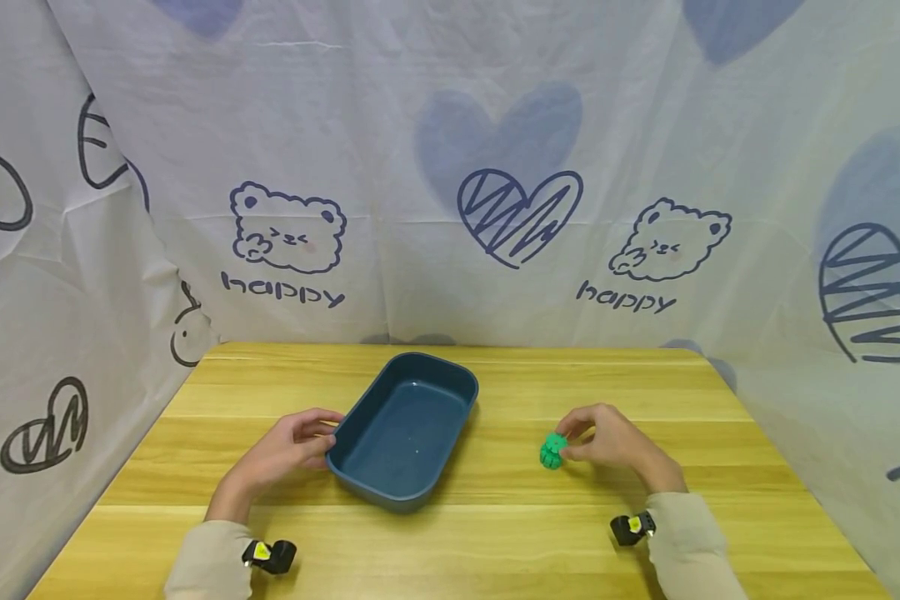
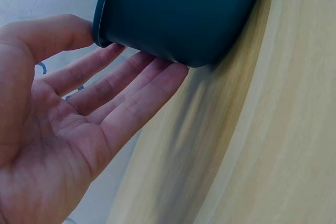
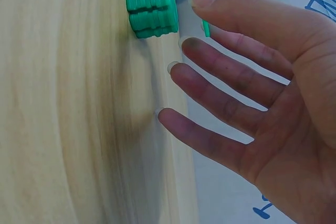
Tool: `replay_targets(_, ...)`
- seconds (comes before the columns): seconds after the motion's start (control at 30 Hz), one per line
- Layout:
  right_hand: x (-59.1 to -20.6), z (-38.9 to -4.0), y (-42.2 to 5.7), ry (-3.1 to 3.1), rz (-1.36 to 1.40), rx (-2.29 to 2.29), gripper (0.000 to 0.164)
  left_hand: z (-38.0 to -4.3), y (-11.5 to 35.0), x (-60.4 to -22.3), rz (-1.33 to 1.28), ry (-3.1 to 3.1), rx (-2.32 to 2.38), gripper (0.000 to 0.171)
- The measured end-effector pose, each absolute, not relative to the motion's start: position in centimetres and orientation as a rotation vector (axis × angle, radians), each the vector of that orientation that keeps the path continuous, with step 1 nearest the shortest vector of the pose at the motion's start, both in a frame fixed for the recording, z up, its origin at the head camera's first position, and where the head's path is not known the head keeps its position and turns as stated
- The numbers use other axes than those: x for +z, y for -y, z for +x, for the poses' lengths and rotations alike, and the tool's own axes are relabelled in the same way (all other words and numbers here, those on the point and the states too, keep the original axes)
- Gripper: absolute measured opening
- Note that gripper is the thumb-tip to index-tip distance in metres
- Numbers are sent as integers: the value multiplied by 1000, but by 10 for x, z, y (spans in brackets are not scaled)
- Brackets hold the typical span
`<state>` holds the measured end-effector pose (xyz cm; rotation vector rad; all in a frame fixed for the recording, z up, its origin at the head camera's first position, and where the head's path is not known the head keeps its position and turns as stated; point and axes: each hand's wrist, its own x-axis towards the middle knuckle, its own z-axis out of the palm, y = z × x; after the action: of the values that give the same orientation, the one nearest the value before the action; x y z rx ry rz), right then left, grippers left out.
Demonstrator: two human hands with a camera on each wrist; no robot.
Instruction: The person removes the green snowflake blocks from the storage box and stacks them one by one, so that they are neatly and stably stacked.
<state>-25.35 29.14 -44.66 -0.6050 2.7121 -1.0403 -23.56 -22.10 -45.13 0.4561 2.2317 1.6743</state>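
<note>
A deep, dark blue rectangular tub with rounded corners stands left of the middle of the table. At its left side my left hand holds the rim, thumb at the edge and the other fingers against the outer wall. To the right, a small green ridged cylinder stands on the table. My right hand pinches a thin green disc between thumb and index finger, just above the cylinder with a gap between them. The other right fingers are spread and hold nothing.
The wooden table has a far edge against a white cloth printed with bears and hearts. More cloth hangs at both sides. A small black camera sits at each wrist, the left camera and the right camera.
</note>
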Motion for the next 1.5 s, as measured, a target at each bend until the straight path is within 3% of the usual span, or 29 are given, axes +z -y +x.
replay_targets(1.5, -453, -254, -286, -2708, -596, -966, 22, -235, 221, -451, 444, -2222, 1678, 50)
